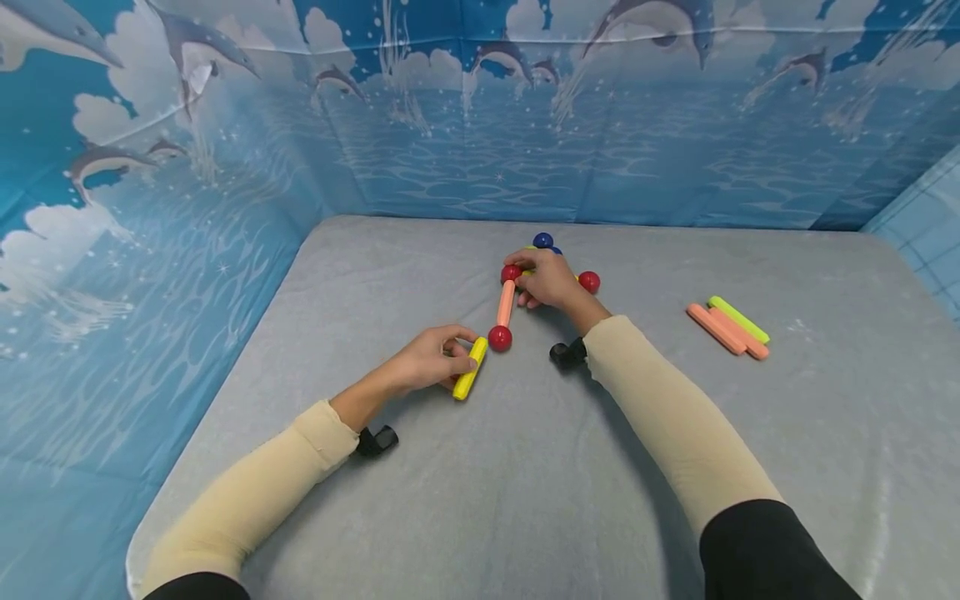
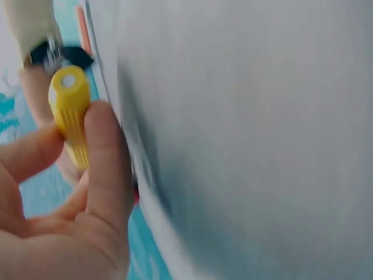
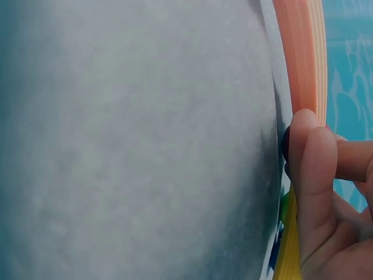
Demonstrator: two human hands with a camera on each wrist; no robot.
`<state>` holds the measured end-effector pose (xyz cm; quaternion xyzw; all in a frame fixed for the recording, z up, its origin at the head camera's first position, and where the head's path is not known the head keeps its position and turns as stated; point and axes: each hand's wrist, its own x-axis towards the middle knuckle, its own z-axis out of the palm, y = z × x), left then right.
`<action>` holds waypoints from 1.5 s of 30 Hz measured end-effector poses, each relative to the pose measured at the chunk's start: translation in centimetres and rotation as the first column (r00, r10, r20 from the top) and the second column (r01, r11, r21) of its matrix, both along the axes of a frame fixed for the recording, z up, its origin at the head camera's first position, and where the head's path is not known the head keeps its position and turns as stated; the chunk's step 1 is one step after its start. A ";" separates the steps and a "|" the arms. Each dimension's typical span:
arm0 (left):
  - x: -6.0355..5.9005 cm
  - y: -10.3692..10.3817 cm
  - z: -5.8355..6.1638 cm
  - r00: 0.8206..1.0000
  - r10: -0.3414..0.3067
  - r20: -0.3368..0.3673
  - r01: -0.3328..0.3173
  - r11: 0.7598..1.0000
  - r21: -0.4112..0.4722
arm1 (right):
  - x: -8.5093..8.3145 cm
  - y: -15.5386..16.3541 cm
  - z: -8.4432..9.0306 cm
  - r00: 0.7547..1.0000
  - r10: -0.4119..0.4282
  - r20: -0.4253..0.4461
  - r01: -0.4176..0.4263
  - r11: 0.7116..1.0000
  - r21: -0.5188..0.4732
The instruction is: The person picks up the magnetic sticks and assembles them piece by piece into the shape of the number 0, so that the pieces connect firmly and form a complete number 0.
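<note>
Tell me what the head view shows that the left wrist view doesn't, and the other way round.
Only the head view shows the blue balls and the lime stick lying off to the right. Only the left wrist view shows the pale round spot on the yellow stick's end. Both show the left hand pinching that stick, the gray surface and the blue backdrop.

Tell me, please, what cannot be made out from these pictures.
Head view: part of the group of balls and sticks, covered by the right hand.
Left wrist view: the far end of the yellow stick, hidden by the left hand; a small red patch, too blurred to identify.
Right wrist view: the orange stick, cut off by the top edge.
</note>
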<state>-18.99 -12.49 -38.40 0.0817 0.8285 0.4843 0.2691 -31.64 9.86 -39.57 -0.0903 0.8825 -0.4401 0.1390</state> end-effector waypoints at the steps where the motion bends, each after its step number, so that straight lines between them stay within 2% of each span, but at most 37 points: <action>1: 0.3 0.4 -0.1 1.000 0.014 0.028 -0.015 0.999 0.034 | 0.0 0.0 0.0 1.000 -0.002 -0.001 0.002 1.000 -0.001; 6: 1.5 2.0 -0.4 0.990 0.073 0.119 -0.087 0.989 0.121 | 0.0 0.1 -0.2 1.000 -0.011 -0.004 0.011 1.000 -0.006; 12: 2.0 2.8 -0.5 0.976 0.131 0.176 -0.154 0.981 0.122 | 0.0 0.1 -0.2 1.000 -0.011 0.008 0.011 1.000 -0.015; 17: 2.0 3.0 -0.5 0.970 0.156 0.187 -0.179 0.977 0.114 | 0.1 0.2 -0.2 1.000 -0.010 0.027 0.011 1.000 -0.014; 29: 1.6 3.4 -0.5 0.965 0.166 0.206 -0.190 0.976 0.104 | 0.4 0.1 -0.1 1.000 -0.007 0.022 0.007 1.000 -0.009; 36: 1.4 3.6 -0.5 0.949 0.208 0.235 -0.237 0.966 0.102 | 0.5 0.0 0.1 0.999 0.002 0.035 -0.001 1.000 -0.020; 45: 1.3 3.6 -0.7 0.951 0.213 0.225 -0.241 0.965 0.104 | 0.5 -0.1 0.1 0.999 0.002 0.034 -0.002 1.000 0.004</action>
